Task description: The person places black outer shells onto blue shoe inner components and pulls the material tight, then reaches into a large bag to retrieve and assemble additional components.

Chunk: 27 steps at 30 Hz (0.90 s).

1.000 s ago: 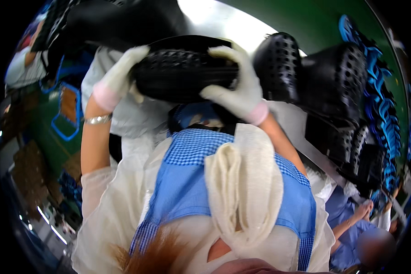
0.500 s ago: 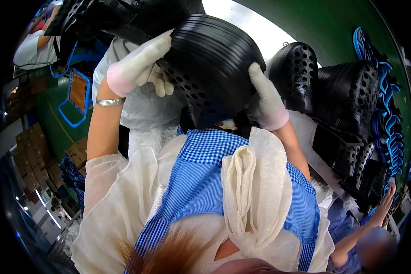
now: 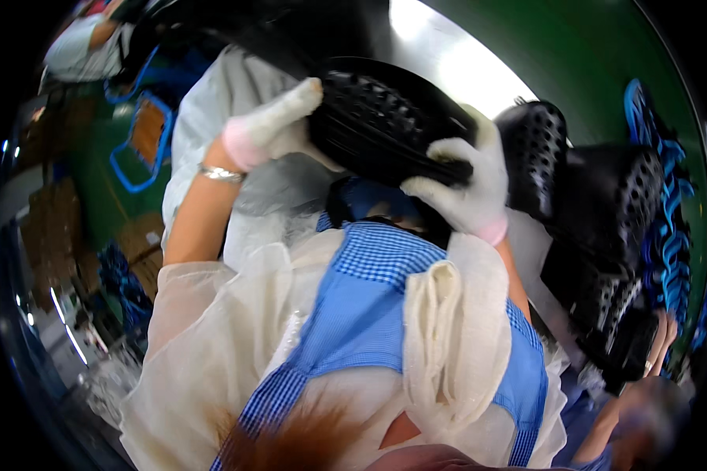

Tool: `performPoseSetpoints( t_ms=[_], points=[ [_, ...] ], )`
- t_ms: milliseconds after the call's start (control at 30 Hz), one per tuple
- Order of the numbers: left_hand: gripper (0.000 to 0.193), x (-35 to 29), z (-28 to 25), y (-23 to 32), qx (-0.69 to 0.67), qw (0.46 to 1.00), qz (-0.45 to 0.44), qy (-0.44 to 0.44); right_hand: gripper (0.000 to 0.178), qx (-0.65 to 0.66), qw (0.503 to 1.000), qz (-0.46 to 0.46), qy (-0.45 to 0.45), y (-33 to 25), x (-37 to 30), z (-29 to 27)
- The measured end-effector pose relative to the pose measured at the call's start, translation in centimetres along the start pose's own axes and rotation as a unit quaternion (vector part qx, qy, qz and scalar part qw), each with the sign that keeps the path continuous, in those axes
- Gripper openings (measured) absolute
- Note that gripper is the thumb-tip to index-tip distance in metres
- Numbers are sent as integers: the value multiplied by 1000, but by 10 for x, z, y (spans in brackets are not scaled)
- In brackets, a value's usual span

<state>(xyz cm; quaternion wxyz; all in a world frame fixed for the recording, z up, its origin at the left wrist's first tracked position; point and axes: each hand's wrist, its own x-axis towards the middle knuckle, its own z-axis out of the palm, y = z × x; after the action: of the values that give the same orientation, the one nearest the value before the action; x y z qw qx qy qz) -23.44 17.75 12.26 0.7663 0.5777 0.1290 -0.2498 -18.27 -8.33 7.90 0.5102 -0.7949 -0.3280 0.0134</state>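
Observation:
A black clog [image 3: 393,125] with a ridged side and a studded or perforated band is held up in front of my chest, between my two hands. My left hand [image 3: 279,125], in a white knit glove with a pink cuff, grips its left end, with the thumb side at the edge and the other fingers partly hidden beneath. Gloved the same way, my right hand [image 3: 479,184] is closed round the right end, its fingers curled over the rim. Some blur softens the clog's details.
More black perforated clogs [image 3: 538,149] stand to the right, beside a shiny metal surface [image 3: 448,47]. Farther right runs a row of blue-and-black pieces [image 3: 672,212]. A co-worker's arm [image 3: 605,424] shows lower right. A blue-framed stool [image 3: 149,141] stands left, near brown cartons [image 3: 55,228].
The clog has been turned over between my hands, so its studded band now faces up. My right hand has shifted from its side to a curled hold on the rim.

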Motion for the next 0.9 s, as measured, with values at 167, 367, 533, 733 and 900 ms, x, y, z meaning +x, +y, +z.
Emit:
performPoseSetpoints(
  t_ms=[167, 367, 533, 733, 900],
  points=[
    [69, -27, -5, -26, -189, 974, -123, 36, 41, -30, 991, -38, -124, -2, 0, 7],
    [59, -96, -26, -90, -271, 949, -25, 157, 44, 19, 950, -174, -258, -19, 26, 45],
    [69, -203, -82, -77, -46, 951, 98, 291, 41, 5, 970, -83, -228, -8, 29, 56],
    [54, -286, -144, -96, 197, 765, -231, 568, 21, 26, 972, 10, -235, 42, 19, 65],
    [52, -254, -163, -207, 525, 536, -231, 619, 12, 45, 976, 7, -213, 38, 21, 66]
  ],
)
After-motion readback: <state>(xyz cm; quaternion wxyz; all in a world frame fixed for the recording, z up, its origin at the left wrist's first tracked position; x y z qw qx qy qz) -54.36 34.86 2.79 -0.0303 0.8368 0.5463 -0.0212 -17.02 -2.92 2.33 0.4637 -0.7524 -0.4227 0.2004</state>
